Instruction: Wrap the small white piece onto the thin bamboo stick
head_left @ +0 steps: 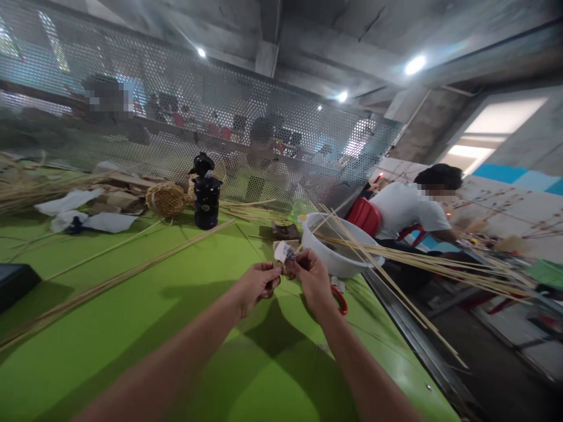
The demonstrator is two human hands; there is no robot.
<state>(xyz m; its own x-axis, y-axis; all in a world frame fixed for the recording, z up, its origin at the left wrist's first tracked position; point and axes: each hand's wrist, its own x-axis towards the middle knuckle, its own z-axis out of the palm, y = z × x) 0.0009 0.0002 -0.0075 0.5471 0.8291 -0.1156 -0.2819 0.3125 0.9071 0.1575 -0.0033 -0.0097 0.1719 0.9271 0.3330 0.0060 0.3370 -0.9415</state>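
Observation:
Over the green table my left hand point(257, 284) and my right hand point(313, 278) are held close together, fingers pinched. Between them is a small crumpled white piece of paper point(284, 252) with dark print, rising above the fingertips. My right fingers cover part of it, and my left fingertips meet its lower edge. A red loop handle point(340, 300), perhaps of scissors, lies beside my right wrist, partly hidden by it. Behind the hands sits a small brown piece of card or box point(284, 230).
A white basin point(347, 266) holds long straw-like strips point(422, 264) jutting over the table's right edge. At the back stand a black bottle point(206, 202) and a woven straw ball point(166, 200). More strips point(132, 281) cross the left side. A person point(396, 205) sits at right.

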